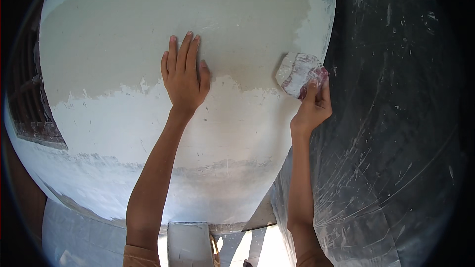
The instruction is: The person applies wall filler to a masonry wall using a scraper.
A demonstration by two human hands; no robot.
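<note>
A plastered wall point(232, 133) fills the middle, its upper part a damp-looking grey-beige coat and its lower part a whiter one, with a ragged border between. My left hand point(185, 76) lies flat across that border, fingers stretched upward, holding nothing. Near the wall's right edge, my right hand point(311, 111) pinches a flat putty scraper point(303, 74) between thumb and fingers. White putty smears most of the scraper, and some dark red shows through near my fingers. Its left edge is close to or against the wall; exact contact is unclear.
Dark plastic sheeting point(391, 133), spattered white, hangs along the right side. At the left is a brown grille-like window point(32, 89) set in the wall. Below, a grey rectangular board or tray point(189, 244) stands between my forearms, beside bright light patches.
</note>
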